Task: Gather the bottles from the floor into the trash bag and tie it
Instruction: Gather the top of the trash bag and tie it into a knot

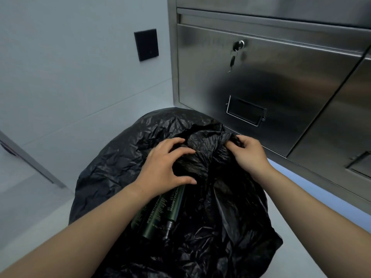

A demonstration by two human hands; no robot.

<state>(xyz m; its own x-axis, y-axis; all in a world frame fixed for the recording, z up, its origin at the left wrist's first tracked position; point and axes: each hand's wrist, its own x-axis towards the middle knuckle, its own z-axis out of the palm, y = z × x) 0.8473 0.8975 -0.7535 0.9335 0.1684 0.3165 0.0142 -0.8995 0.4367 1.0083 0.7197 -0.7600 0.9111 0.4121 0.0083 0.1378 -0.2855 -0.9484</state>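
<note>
Plastic of the black trash bag (112, 167) is bunched, grasped by left hand (166, 167) and right hand (249, 155); dark green bottles (160, 214) lie inside, at 7 o'clock.

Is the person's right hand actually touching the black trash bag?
Touching. The head view shows the fingers of the right hand pinching a bunched fold of the black trash bag near its mouth.
</note>
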